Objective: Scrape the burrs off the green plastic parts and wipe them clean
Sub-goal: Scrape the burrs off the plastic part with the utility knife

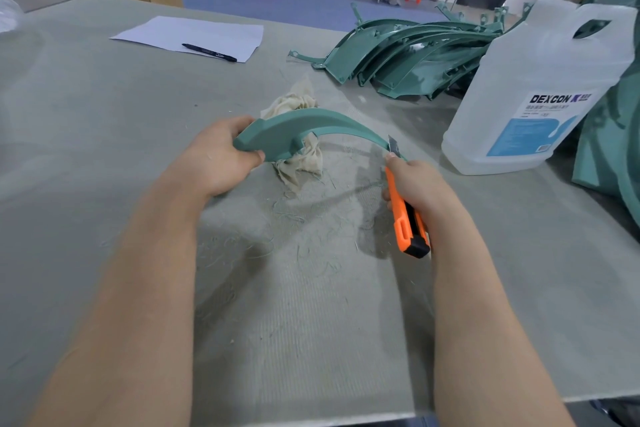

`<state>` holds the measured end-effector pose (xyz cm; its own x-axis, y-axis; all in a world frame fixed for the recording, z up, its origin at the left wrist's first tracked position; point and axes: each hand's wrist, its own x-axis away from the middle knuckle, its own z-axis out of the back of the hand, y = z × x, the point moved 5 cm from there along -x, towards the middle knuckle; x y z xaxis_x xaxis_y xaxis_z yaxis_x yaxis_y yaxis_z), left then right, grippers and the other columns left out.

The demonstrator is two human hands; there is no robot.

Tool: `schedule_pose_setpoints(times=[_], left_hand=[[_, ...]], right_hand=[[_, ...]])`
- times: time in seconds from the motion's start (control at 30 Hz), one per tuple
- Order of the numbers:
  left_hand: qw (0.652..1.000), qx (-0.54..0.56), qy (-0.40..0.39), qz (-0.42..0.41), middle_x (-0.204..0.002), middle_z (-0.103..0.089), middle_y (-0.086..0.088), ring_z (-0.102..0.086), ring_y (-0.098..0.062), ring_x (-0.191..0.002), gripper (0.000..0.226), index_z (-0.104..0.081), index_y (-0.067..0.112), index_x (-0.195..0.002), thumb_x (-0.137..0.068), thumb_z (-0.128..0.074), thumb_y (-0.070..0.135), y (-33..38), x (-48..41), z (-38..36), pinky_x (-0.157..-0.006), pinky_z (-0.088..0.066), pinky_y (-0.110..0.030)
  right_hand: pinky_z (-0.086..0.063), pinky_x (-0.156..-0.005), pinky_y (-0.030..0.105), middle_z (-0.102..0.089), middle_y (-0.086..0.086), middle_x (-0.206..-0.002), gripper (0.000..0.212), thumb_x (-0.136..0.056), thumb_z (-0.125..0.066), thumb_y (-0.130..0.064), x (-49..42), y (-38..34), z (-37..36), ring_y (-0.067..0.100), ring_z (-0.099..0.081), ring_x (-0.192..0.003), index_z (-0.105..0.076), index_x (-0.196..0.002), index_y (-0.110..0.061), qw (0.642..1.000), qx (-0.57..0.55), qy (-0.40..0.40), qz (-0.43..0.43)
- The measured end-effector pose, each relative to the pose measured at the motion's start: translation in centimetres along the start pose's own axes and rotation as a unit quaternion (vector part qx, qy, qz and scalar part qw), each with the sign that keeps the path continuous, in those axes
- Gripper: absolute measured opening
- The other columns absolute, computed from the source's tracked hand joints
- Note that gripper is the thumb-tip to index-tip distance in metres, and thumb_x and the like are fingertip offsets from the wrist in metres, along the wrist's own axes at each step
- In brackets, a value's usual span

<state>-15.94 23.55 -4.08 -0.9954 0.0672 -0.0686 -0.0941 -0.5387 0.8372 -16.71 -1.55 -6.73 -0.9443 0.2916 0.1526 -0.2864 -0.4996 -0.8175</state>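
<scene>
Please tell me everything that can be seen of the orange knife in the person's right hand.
The utility knife has a long orange plastic body with a black end cap toward the person and a slot near that end. A short grey metal blade sticks out of its far tip. The right hand grips it around the upper body, with a fingertip near the blade. The knife is held above the table, its blade against the thin end of the curved green part, which the left hand holds at the wide end.

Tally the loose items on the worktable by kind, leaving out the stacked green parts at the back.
Green curved part, held: 1
Orange utility knife: 1
Cloth rag: 1
Clear liquid jug: 1
Paper sheet: 1
Black pen: 1
Total: 6
</scene>
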Motion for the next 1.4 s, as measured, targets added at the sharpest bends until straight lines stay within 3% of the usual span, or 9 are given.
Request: schedule_pose_setpoints(times=[0.13,0.23,0.4,0.57,0.7,0.8,0.9,1.23,1.4], left_hand=[[1.000,-0.001,0.002,0.000,-0.104,-0.063,-0.028,-0.051,-0.026,-0.078,0.027,-0.056,0.031,-0.089,-0.091,-0.056,0.004,0.0,0.0,0.1,-0.070,-0.037,-0.033],[1.000,0.001,0.000,0.005,-0.095,-0.061,-0.024,-0.051,-0.026,-0.077,0.021,-0.060,0.024,-0.096,-0.091,-0.056,0.004,-0.2,-0.2,0.0,-0.070,-0.037,-0.033],[1.000,-0.007,0.001,0.003,-0.089,-0.058,-0.018,-0.050,-0.025,-0.075,0.027,-0.054,0.029,-0.079,-0.091,-0.056,0.004,-0.1,-0.2,-0.1,-0.067,-0.035,-0.029],[1.000,-0.012,-0.001,0.002,-0.086,-0.056,-0.014,-0.050,-0.025,-0.075,0.025,-0.054,0.028,-0.083,-0.092,-0.055,0.004,-0.1,-0.4,-0.1,-0.066,-0.035,-0.029],[1.000,-0.012,0.000,0.000,-0.094,-0.061,-0.018,-0.052,-0.026,-0.079,0.021,-0.057,0.025,-0.096,-0.091,-0.056,0.005,-0.1,-0.4,-0.3,-0.071,-0.038,-0.032],[1.000,-0.017,0.007,-0.003,-0.096,-0.063,-0.018,-0.057,-0.030,-0.084,0.024,-0.057,0.028,-0.093,-0.090,-0.056,0.005,-0.1,-0.4,-0.2,-0.073,-0.039,-0.032],[1.000,-0.019,0.010,-0.005,-0.102,-0.065,-0.019,-0.061,-0.038,-0.093,0.024,-0.058,0.030,-0.094,-0.091,-0.057,0.006,-0.1,-0.4,-0.2,-0.074,-0.040,-0.034],[1.000,-0.022,0.011,-0.014,-0.103,-0.065,-0.019,-0.060,-0.040,-0.097,0.025,-0.058,0.029,-0.099,-0.090,-0.057,0.005,-0.2,-0.4,0.0,-0.084,-0.048,-0.044],[1.000,-0.015,0.011,-0.012,-0.102,-0.065,-0.018,-0.060,-0.039,-0.098,0.027,-0.058,0.031,-0.094,-0.090,-0.057,0.004,-0.2,-0.5,-0.1,-0.078,-0.044,-0.037]], right_hand=[[-0.048,-0.070,0.034,-0.061,0.007,-0.068,0.038,-0.101,-0.038,-0.038,0.1,0.0,0.0,0.022,-0.057,-0.060,-0.053,-0.075,-0.015,1.000,-0.021,-0.002,-0.003],[-0.046,-0.062,0.030,-0.060,0.006,-0.066,0.038,-0.101,-0.039,-0.038,0.4,-0.2,-0.1,0.018,-0.056,-0.053,-0.051,-0.074,-0.014,0.999,-0.037,-0.006,-0.001],[-0.043,-0.049,0.026,-0.056,0.005,-0.064,0.035,-0.100,-0.041,-0.043,1.6,-1.9,-2.0,0.014,-0.051,-0.043,-0.053,-0.088,-0.012,0.994,-0.085,-0.061,0.032],[-0.039,-0.040,0.020,-0.050,0.003,-0.061,0.033,-0.100,-0.042,-0.043,2.9,-3.8,-3.5,0.010,-0.048,-0.039,-0.049,-0.091,-0.012,0.984,-0.093,-0.107,0.104],[-0.044,-0.047,0.028,-0.049,0.002,-0.060,0.033,-0.100,-0.043,-0.041,3.3,-4.4,-3.8,0.014,-0.049,-0.046,-0.049,-0.087,-0.012,0.980,-0.088,-0.097,0.148],[-0.052,-0.076,0.049,-0.054,0.007,-0.074,0.035,-0.100,-0.041,-0.041,2.0,-3.5,-2.9,0.025,-0.054,-0.069,-0.045,-0.079,-0.014,0.991,-0.042,-0.021,0.123],[-0.050,-0.092,0.053,-0.054,0.013,-0.085,0.035,-0.101,-0.039,-0.039,0.8,-2.0,-2.2,0.033,-0.056,-0.087,-0.039,-0.073,-0.017,0.997,-0.020,0.014,0.074],[-0.050,-0.087,0.054,-0.046,0.004,-0.074,0.036,-0.101,-0.040,-0.038,0.5,-1.8,-2.6,0.042,-0.061,-0.100,-0.039,-0.073,-0.016,0.995,-0.059,0.017,0.074],[-0.047,-0.067,0.038,-0.048,0.004,-0.071,0.034,-0.101,-0.041,-0.038,0.5,-1.5,-2.7,0.025,-0.058,-0.069,-0.041,-0.076,-0.015,0.995,-0.086,0.014,0.057]])
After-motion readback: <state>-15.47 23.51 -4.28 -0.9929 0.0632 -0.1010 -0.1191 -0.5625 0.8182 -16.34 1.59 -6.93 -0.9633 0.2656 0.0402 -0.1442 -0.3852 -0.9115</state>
